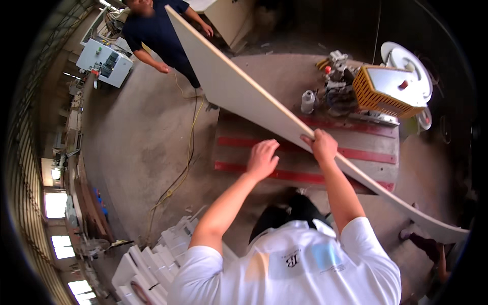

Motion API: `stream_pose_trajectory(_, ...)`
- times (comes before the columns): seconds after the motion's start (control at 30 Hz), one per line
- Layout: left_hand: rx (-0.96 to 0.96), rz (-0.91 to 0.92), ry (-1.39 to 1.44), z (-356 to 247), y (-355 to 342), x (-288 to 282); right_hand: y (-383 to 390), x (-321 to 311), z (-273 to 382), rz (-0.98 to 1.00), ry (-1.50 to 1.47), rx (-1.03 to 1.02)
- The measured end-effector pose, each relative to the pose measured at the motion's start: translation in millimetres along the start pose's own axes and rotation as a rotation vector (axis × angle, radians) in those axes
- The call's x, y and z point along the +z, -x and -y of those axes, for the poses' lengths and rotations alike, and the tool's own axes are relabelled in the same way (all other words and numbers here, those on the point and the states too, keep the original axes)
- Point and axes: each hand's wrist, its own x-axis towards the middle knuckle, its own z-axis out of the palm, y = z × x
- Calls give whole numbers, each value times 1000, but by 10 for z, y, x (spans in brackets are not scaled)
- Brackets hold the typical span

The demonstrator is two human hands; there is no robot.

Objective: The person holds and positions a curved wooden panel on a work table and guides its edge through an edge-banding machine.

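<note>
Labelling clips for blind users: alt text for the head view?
The right hand grips the edge of a long pale panel slanting over a red-striped table; the left hand is empty. A yellow-guarded machine is at right, another person at upper left.

Yellow cable [169, 192] trailing across floor [132, 152]; pale machine cabinet [105, 63], upper left; bright windows [56, 205], far left.

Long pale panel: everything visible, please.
Long, thin, flat panel, smooth pale grey-white face, light tan edge; looks like laminated board. It's tilted up on edge, running diagonally from upper left to lower right across the red-striped table. The right hand grips its upper edge; the left hand is near, apparently not touching. Whether it rests on the table is unclear.
</note>
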Motion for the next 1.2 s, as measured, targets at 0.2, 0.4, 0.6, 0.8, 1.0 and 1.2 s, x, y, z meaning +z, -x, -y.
stream_pose_trajectory(0.2,-192,-196,-52,1144,17,-679,-18,-36,4,67,41,25)
stream_pose_trajectory(0.4,-490,-427,-154,2565,-369,-1382,414,-14,121,120,46,68)
stream_pose_trajectory(0.6,-571,-281,-3,3469,-93,-1528,1288,-196,245,296,16,119)
stream_pose_trajectory(0.8,-857,53,479,3119,788,-1358,2301,-344,37,509,24,264)
stream_pose_trajectory(1.0,-911,166,439,2465,1607,-1160,3004,-471,-381,678,68,319)
stream_pose_trajectory(1.2,-935,230,281,1806,1905,-624,3473,-608,-1146,700,30,287)
